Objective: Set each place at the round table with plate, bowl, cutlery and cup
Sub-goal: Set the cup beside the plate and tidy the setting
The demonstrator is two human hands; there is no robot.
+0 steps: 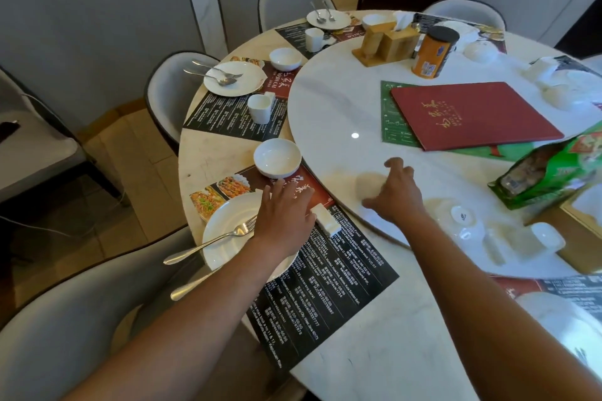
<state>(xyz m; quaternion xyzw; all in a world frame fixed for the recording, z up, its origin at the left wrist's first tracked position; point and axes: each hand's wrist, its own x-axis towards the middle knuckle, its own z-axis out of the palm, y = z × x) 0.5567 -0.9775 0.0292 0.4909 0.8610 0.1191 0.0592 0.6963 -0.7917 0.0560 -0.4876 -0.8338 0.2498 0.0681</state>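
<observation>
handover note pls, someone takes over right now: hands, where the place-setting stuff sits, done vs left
Left hand: on a white cup lying on its side at the nearest placemat; grip unclear.
Right hand: open, on the turntable edge.
Done: two far settings show plate, bowl, cup and cutlery.
Nearest: plate, fork and bowl down.
Left: stand that cup upright; settings on the right are too blurred to judge.

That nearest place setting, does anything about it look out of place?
Yes. The cup lies tipped on its side on the placemat, under the left hand, while the cups at the other two settings stand upright. The fork also lies slanted across the plate, handle overhanging the table edge.
</observation>
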